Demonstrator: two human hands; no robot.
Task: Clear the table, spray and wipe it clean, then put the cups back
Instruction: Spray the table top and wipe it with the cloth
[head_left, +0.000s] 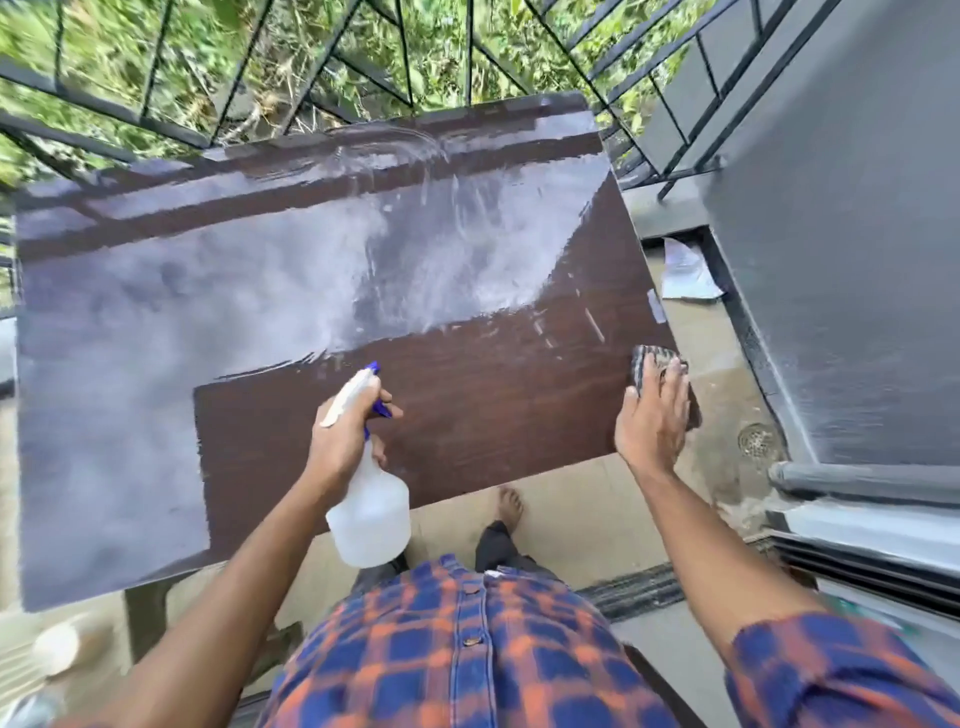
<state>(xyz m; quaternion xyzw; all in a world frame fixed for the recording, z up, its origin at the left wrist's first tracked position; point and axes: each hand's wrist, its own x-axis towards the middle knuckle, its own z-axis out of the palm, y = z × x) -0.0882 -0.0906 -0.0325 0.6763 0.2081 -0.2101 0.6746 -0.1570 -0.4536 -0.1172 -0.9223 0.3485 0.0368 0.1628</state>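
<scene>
A dark brown wooden table (467, 410) fills the middle of the view, its top wet and streaked toward the far side. My left hand (343, 436) grips a clear plastic spray bottle (371, 512) with a white and blue trigger head, held over the table's near edge, nozzle pointing away from me. My right hand (655, 415) lies flat on a dark striped cloth (649, 361) at the table's right near corner. A pale round thing, perhaps a cup (54, 649), is blurred at the lower left below the table.
A black metal railing (218, 119) with greenery behind runs along the far side. A grey wall (841, 260) stands on the right, with a floor drain (756, 441) and a crumpled paper (685, 273) at its foot. My bare foot (509, 506) stands on the tiled floor.
</scene>
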